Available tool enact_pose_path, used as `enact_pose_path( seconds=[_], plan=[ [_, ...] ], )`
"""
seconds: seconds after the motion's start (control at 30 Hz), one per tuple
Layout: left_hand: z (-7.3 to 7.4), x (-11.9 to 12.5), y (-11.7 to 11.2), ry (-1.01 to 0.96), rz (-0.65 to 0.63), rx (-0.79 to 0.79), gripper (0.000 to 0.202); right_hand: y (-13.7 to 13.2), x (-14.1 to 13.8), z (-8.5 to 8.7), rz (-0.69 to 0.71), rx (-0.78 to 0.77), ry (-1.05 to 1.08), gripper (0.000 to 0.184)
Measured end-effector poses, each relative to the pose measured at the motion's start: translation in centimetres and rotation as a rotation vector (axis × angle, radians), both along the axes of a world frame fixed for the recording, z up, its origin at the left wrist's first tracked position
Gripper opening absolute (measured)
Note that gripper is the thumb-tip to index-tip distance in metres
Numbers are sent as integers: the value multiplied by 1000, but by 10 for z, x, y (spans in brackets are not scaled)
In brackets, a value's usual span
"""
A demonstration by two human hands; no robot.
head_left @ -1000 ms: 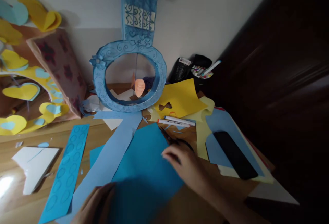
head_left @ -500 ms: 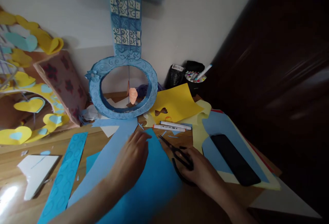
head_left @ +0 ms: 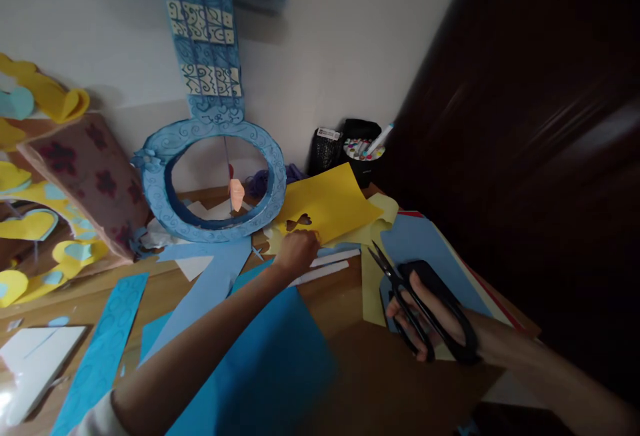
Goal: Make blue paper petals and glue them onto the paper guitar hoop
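My left hand [head_left: 299, 251] reaches across the blue sheet to the near edge of a yellow foam sheet [head_left: 330, 199], beside two white markers [head_left: 336, 258]. Its fingers are curled down together, and whatever may be between them is hidden. Black-handled scissors [head_left: 400, 286] are in my right hand [head_left: 425, 319], with fingers in the loops and the blades slightly apart, pointing up and left. That hand is above a black phone [head_left: 435, 279] and pale sheets at the right. The bright blue sheet [head_left: 285, 336] lies under my left forearm.
A blue guitar-shaped craft piece [head_left: 215, 229] leans on the wall. Black holders [head_left: 363, 166] with markers stand behind the yellow sheet. At the left are a patterned blue strip [head_left: 100, 349], a white cut piece [head_left: 43, 356] and yellow heart decorations [head_left: 30, 226]. A dark surface rises at the right.
My left hand has moved forward and right, from the blue sheet to beside the markers. My right hand has turned and shifted right with the scissors. The view has also shifted.
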State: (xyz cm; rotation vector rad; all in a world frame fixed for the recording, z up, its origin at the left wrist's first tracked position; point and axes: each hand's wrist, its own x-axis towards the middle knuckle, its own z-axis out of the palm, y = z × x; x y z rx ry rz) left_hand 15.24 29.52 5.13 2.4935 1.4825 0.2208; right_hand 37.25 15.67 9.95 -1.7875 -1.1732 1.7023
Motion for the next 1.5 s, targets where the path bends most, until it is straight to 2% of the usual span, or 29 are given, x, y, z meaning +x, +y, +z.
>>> enact_pose_path(
  seconds=[0.13, 0.23, 0.33, 0.47, 0.6, 0.73, 0.83, 1.0, 1.1, 1.5],
  plan=[
    [-2, -3, 12, 9, 162, 24, 35, 35, -2, 16, 268, -87, -22, 75],
    [-5, -9, 20, 8, 230, -15, 35, 57, -9, 17, 366, -167, 23, 83],
    [-5, -15, 24, -33, 227, -68, 32, 68, -12, 9, 453, -171, 71, 88],
    [1, -19, 30, -137, 148, -146, 28, 68, -13, -2, 534, -209, 70, 90],
    [11, -17, 33, -262, 102, -164, 28, 57, -14, -2, 535, -215, 44, 88],
    [16, -12, 32, -370, 76, -181, 27, 44, -19, 4, 493, -66, 51, 77],
    [13, -10, 31, -427, 63, -196, 28, 42, -25, 0, 449, -9, 93, 73],
    [4, -8, 30, -499, 58, -203, 27, 48, -33, -16, 330, 12, 196, 68],
    [1, -8, 30, -525, 61, -202, 27, 49, -35, -19, 301, 15, 198, 67],
    [0, -9, 30, -559, 52, -162, 28, 47, -33, -26, 269, 92, 192, 58]
  ],
)
